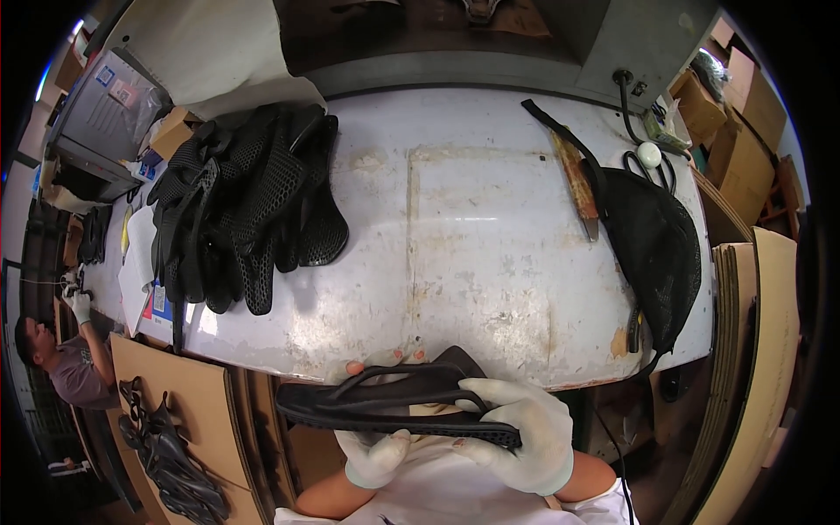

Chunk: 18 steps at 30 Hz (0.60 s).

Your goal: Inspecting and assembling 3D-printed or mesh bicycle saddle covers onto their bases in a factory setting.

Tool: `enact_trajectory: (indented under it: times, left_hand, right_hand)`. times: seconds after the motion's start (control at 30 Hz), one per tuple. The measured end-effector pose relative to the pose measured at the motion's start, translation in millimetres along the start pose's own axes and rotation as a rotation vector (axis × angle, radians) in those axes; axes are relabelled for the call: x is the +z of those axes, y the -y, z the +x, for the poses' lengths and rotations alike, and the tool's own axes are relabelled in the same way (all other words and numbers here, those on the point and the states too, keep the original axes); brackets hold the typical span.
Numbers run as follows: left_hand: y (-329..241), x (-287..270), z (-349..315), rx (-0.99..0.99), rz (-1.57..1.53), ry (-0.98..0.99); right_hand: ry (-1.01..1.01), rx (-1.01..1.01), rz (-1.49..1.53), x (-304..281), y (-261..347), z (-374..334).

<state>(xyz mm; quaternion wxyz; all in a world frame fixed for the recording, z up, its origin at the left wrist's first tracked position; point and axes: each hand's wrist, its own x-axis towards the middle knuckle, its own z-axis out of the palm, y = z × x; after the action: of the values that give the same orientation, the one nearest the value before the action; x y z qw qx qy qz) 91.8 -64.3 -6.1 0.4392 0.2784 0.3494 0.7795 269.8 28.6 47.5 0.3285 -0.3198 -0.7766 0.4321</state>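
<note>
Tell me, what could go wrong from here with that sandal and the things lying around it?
The black sandal is held by the left hand and right hand at the table's near edge; a slip might drop it.
The metal-tipped tool lies loose, its tip toward the person, and might poke a reaching hand.
The heap of black pieces looks loosely stacked and could slide.

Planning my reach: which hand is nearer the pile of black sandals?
Left. The left hand is below and right of the pile in view; the right hand is farther right.
</note>
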Motion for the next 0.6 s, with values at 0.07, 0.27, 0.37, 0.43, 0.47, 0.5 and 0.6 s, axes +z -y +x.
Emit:
enact_trajectory:
  times: [0.07,0.27,0.37,0.43,0.47,0.5,0.6]
  left_hand:
    - [-2.4,5.0,-0.2,0.007,0.02,-0.013]
    - [-10.2,17.8,-2.5,-0.117,0.028,-0.207]
    - [-6.4,11.6,-0.2,-0.117,0.144,-0.178]
    - [-4.5,10.6,4.9,0.03,0.223,-0.042]
    - [-3.8,9.7,2.5,0.03,0.222,-0.042]
    - [-2.4,8.5,-1.0,0.036,0.23,-0.062]
    - [3.4,2.5,4.4,0.057,0.17,-0.033]
  right_hand:
    - [-0.007,0.002,0.002,1.4,-0.5,-1.1]
    - [0.071,0.047,-0.05,-4.4,5.8,0.6]
    - [0.078,0.13,0.032,-3.0,1.7,-1.4]
    - [0.01,0.17,0.123,-1.3,2.3,-2.7]
    - [0.017,0.151,0.13,-1.1,4.1,-2.5]
    - [0.024,0.131,0.136,-0.9,6.2,-2.5]
    - [0.103,0.195,0.086,-3.3,13.3,2.0]
